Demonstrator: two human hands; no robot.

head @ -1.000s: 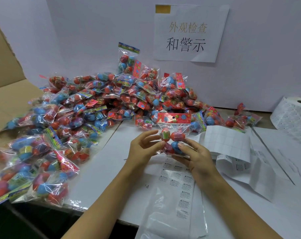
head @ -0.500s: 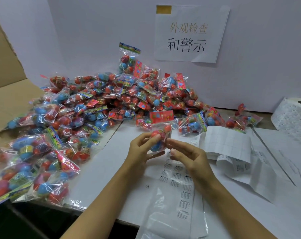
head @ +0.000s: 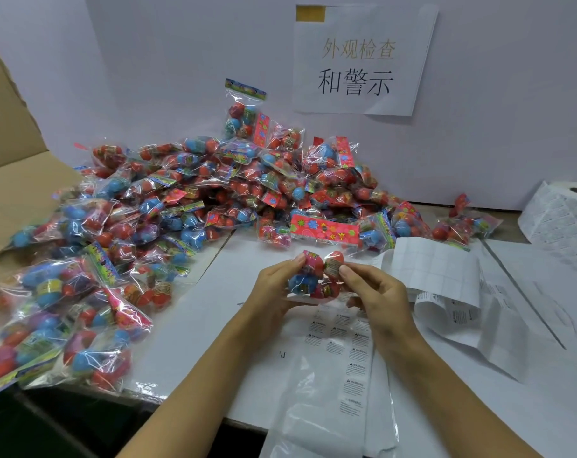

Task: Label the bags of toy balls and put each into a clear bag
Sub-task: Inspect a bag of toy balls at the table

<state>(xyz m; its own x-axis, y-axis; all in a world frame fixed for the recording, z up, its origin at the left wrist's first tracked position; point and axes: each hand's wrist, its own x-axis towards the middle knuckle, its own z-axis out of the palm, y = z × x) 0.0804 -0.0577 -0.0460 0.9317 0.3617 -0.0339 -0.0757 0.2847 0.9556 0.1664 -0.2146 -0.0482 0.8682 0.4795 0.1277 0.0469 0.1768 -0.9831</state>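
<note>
White table (head: 194,328). Big heap of toy ball bags (head: 188,206) across back and left, spilling to near edge. Stack of clear bags (head: 333,391) printed with warnings at front centre. Label sheets (head: 445,292), partly curled, right of centre. Label roll (head: 568,209) far right. Cardboard (head: 13,200) at left.

Both hands are holding one bag of toy balls (head: 317,276) above the counter (head: 194,312). The left hand (head: 274,292) is gripping the bag's left side; the right hand (head: 376,292) is pinching its right side with curled fingers (head: 346,271). The bag's red header card (head: 325,229) is pointing away from the person. A stack of clear bags (head: 330,391) printed with warning text is lying directly beneath the hands. A pile of bagged balls (head: 181,206) is covering the counter's left and rear. Label backing sheets (head: 445,279) and a label roll (head: 564,209) are lying to the right.
</note>
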